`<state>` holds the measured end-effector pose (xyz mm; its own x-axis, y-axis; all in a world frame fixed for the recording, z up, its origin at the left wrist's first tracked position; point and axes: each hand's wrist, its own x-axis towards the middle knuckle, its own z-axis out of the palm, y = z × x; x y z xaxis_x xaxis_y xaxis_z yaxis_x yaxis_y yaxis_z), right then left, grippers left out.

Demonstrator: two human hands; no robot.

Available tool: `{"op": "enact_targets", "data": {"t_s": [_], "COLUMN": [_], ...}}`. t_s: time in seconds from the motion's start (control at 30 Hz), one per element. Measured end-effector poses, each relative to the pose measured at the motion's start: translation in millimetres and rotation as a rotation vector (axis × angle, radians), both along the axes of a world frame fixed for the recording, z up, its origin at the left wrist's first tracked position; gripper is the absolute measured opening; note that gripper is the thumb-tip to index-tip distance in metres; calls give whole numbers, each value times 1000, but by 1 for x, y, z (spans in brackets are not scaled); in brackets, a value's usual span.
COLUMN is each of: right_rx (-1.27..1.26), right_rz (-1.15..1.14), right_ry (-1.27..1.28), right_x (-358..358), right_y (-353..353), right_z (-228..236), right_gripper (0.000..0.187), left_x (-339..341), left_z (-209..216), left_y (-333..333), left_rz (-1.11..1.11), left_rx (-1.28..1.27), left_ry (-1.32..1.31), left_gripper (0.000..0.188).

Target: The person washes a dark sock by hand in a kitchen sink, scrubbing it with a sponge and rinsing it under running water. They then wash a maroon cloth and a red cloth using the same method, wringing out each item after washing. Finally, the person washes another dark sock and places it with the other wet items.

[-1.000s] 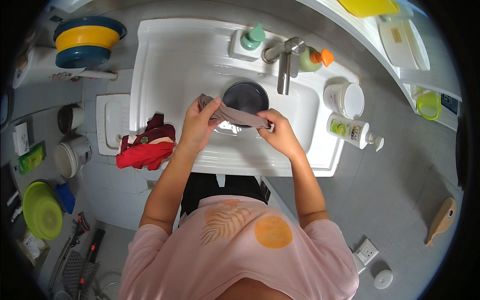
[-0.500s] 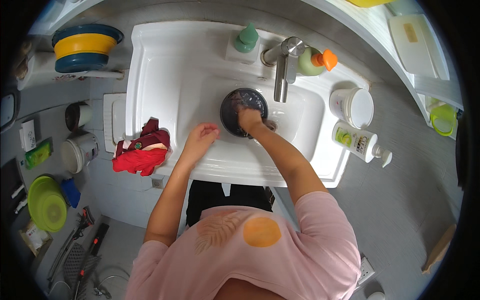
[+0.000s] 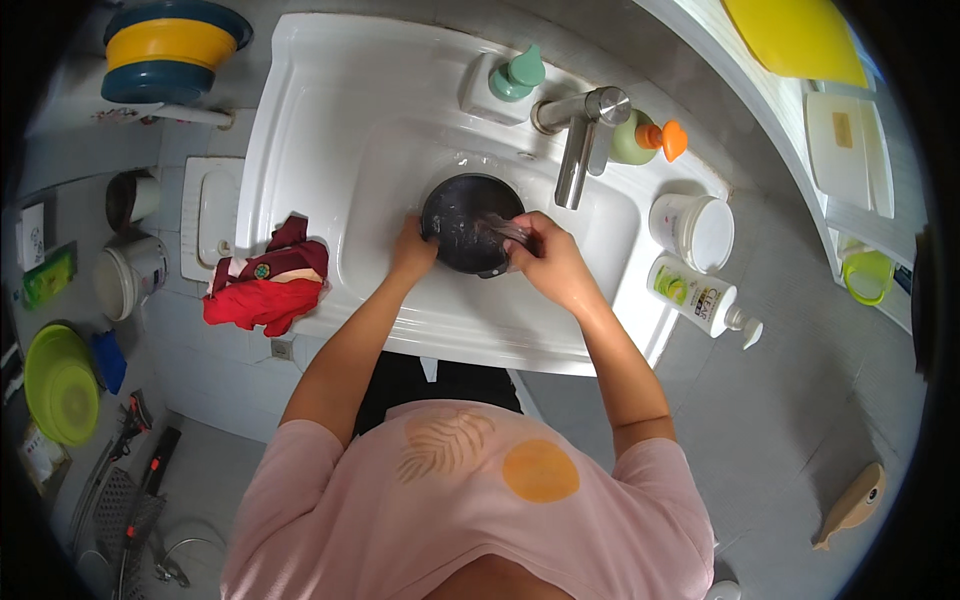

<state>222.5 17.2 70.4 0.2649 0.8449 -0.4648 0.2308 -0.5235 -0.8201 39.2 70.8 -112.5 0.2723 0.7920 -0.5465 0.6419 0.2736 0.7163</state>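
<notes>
A round black bowl [image 3: 462, 230] sits in the basin of the white sink [image 3: 375, 255], with wet, shiny spots inside. At its left side, my left hand [image 3: 412, 250] grips the rim, thumb over the edge and fingers outside. Over the right rim, my right hand [image 3: 548, 258] pinches a thin, brownish wet piece of sheer material [image 3: 503, 226], its end hanging into the bowl. Whether it is cloth I cannot tell. Some of the material is hidden behind my fingers.
A steel faucet [image 3: 575, 165] stands behind the basin, between a green soap pump [image 3: 520, 75] and an orange-topped bottle [image 3: 635, 138]. A white tub [image 3: 690, 230] and white pump bottle [image 3: 690, 292] occupy the right ledge. Red and maroon clothes [image 3: 268, 285] hang over the left edge.
My left hand has moved onto the bowl's rim. My right hand has come up out of the bowl toward its right side, with the brownish material pinched in it. The view has shifted slightly.
</notes>
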Motion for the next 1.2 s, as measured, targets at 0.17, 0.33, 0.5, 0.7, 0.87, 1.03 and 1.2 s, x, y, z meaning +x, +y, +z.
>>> {"op": "enact_targets", "data": {"t_s": [0.17, 0.33, 0.5, 0.7, 0.87, 1.03, 1.2], "right_rx": [-86, -261, -83, -42, -17, 159, 103], "right_rz": [162, 419, 88, 106, 118, 107, 156], "right_ry": [-311, -772, -750, -328, 26, 67, 302], "right_x": [-5, -39, -48, -23, -7, 11, 3], "right_y": [9, -1, 6, 5, 6, -7, -15], "right_z": [-49, -184, -207, -143, -26, -21, -41], "right_gripper": [26, 28, 33, 21, 42, 47, 44], "left_x": [-6, 7, 3, 10, 32, 40, 46], "left_z": [-16, 9, 15, 46, 133, 141, 176], "left_y": [-5, -11, -10, -9, 16, 33, 40], "left_rz": [49, -20, 7, -105, -439, -597, -602], "left_rx": [-147, -85, -84, 443, 204, 303, 251], "left_ry": [-54, -56, -81, -109, -496, -357, -550], "left_gripper": [43, 50, 55, 57, 61, 26, 21]}}
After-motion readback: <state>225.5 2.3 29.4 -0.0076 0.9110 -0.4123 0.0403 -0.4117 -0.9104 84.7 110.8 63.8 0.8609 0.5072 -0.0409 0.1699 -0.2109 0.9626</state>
